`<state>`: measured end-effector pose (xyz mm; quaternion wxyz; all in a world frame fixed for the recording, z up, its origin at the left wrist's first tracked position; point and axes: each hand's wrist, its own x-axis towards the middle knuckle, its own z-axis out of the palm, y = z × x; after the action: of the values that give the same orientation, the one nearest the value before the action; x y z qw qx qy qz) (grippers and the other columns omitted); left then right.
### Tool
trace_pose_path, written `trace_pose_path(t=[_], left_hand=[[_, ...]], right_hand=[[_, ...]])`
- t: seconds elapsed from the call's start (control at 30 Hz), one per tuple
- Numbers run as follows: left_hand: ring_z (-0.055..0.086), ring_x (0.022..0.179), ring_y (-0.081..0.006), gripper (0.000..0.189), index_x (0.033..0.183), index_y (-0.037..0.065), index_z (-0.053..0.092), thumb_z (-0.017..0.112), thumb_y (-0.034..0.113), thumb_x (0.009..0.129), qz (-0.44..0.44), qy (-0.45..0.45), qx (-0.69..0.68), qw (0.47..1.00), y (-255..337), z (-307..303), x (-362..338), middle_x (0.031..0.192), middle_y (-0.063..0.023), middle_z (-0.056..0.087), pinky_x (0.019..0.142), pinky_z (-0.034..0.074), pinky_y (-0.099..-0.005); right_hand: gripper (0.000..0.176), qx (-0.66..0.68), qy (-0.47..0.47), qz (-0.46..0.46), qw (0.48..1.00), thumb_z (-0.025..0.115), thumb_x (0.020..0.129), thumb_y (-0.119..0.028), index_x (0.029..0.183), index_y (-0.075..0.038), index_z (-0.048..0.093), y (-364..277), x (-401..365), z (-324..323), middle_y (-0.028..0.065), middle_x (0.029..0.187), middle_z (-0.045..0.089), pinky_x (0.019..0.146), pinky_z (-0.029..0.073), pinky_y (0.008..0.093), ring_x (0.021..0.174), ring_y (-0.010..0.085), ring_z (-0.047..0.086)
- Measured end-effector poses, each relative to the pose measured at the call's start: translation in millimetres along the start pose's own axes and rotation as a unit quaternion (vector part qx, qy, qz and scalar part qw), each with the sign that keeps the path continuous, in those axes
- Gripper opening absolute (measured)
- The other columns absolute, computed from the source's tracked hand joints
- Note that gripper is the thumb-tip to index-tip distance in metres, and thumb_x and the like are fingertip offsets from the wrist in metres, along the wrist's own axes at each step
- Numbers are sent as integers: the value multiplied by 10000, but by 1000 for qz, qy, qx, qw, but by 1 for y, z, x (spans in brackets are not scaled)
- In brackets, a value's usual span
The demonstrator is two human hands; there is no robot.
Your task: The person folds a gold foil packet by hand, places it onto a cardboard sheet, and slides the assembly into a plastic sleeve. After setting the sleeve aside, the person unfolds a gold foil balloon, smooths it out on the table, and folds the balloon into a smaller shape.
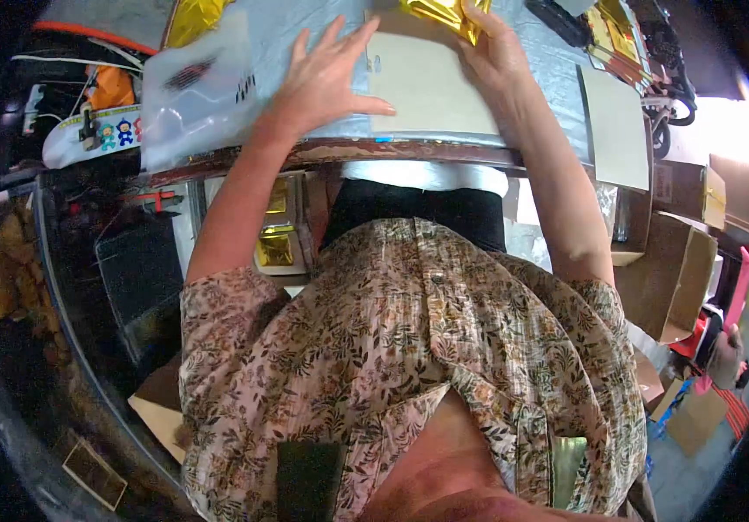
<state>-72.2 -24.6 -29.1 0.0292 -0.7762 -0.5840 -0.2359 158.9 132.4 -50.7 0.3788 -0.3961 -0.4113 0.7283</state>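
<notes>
My left hand (322, 83) is spread wide over the worktable, its thumb reaching over the left edge of a cream card sheet (431, 91). Nothing is held in it. At the table's far side my right hand (492, 52) pinches a shiny gold foil packet (444, 12), partly cut off by the top of the view. My right wrist crosses the card's right edge. A clear plastic bag (200, 104) with dark print lies left of my left hand.
More gold foil (196, 19) lies at the far left. A pale board (615, 126) sticks out over the table's right edge. Cardboard boxes (666, 278) stand below right. A white cartoon-printed item (100, 137) is at left; another person's hand (724, 358) shows at right.
</notes>
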Motion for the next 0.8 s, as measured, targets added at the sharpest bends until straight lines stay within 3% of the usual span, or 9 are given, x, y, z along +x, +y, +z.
trace_pose_path(t=[0.03,0.07,0.1,0.23,0.27,0.37,0.47,0.7,0.8], left_hand=[[374,1485,-355,1087,1563,119,407,808,671,717,-39,-27,-12,999,-2,12,3,1440,-203,587,1194,221,-623],[268,1547,-360,1248,1618,98,297,800,739,673,-77,-56,-25,995,-4,19,3,1497,-216,537,1217,124,-661],[268,1547,-360,1248,1618,98,297,800,739,673,-77,-53,-30,995,-5,19,4,1497,-216,537,1217,124,-661],[273,1542,-374,1322,1607,59,306,792,797,623,-93,-78,-26,992,-3,15,3,1526,-219,505,1212,134,-677],[278,1540,-371,1315,1606,66,310,798,790,624,-89,-69,-17,993,-4,15,2,1539,-210,494,1215,135,-673],[259,1550,-364,1302,1611,96,299,828,752,619,-87,-65,-34,993,-2,15,0,1570,-216,449,1240,110,-627],[261,1549,-362,1302,1609,103,311,827,761,611,-75,-40,-45,995,-3,18,-1,1568,-208,454,1242,108,-627],[288,1530,-371,1349,1587,66,348,816,811,565,-75,-37,-39,996,-4,15,1,1558,-174,473,1231,122,-652],[311,1528,-340,1185,1577,88,380,818,711,668,-84,-56,-33,994,-7,6,11,1547,-199,479,1242,173,-591]], right_hand=[[369,-6,2,-2,1000,615,1007,-163,1342,-8,603,-8,-10,0,141,1339,652,1019,503,393,1230,257,614],[291,43,45,34,997,686,970,-154,1207,15,662,-29,-40,17,89,1114,678,851,501,318,980,180,625],[231,91,88,68,990,757,934,-144,1071,39,721,-42,-58,27,38,889,704,684,499,244,730,103,636],[254,-191,-15,142,971,728,941,-194,1071,24,717,-53,-81,-13,58,922,700,715,531,264,840,133,669],[258,-183,24,91,979,707,949,-197,1072,29,722,-37,-79,-20,66,933,719,692,550,266,793,149,681],[236,-119,56,94,987,715,943,-177,1064,25,734,-22,-82,-20,74,921,735,640,548,266,725,148,675],[187,-179,44,117,976,721,939,-143,1032,18,743,-19,-76,-16,79,912,748,640,567,274,699,150,681],[122,-184,45,102,977,727,943,-109,967,9,744,-21,-73,-3,85,916,758,675,594,286,745,144,707],[128,-197,52,93,975,740,938,-112,972,10,750,-16,-70,-9,94,926,762,679,596,285,754,143,714]])
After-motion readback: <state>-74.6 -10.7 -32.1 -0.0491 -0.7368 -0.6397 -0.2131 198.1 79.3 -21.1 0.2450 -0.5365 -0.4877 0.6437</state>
